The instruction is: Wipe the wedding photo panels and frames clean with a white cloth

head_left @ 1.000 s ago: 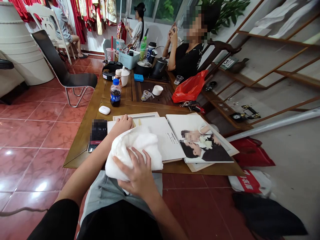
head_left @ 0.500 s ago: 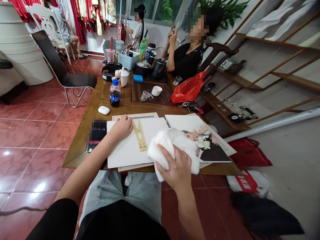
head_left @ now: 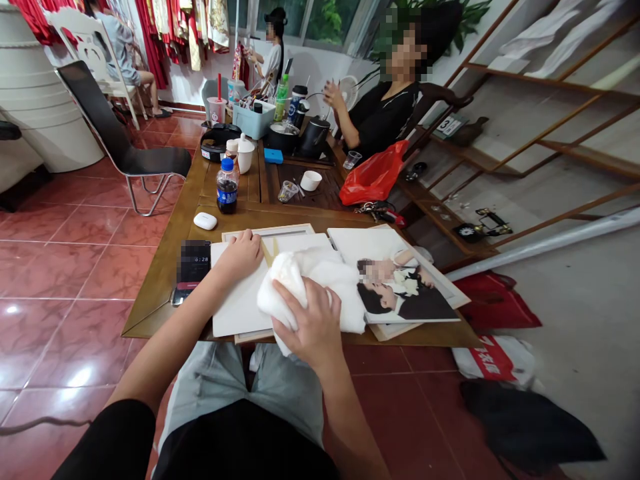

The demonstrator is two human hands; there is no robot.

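Observation:
My right hand [head_left: 315, 327] grips a bunched white cloth [head_left: 286, 277], which lies over the right part of a blank white board [head_left: 233, 310]. Flat on the board's left side rests my left hand [head_left: 241, 255], its fingers stretched out and touching nothing else clearly. Just beside those fingertips the forked end of a flat yellowish tool [head_left: 270, 251] sticks out; the cloth hides the rest of it. To the right lies a photo panel [head_left: 430, 307] showing a couple. A light wooden frame [head_left: 300, 230] shows under the blank board.
Left of the board are a phone [head_left: 193, 267] and a white case [head_left: 205, 221]. Farther back stand a cola bottle [head_left: 227, 190], a white bowl [head_left: 311, 181] and a red plastic bag [head_left: 375, 177]. A person in black [head_left: 385, 113] sits across the wooden table [head_left: 150, 307].
My right hand has moved left with the cloth, baring more of the photo panel and covering most of the yellowish tool. The left hand stays put. The seated person's hands have lowered.

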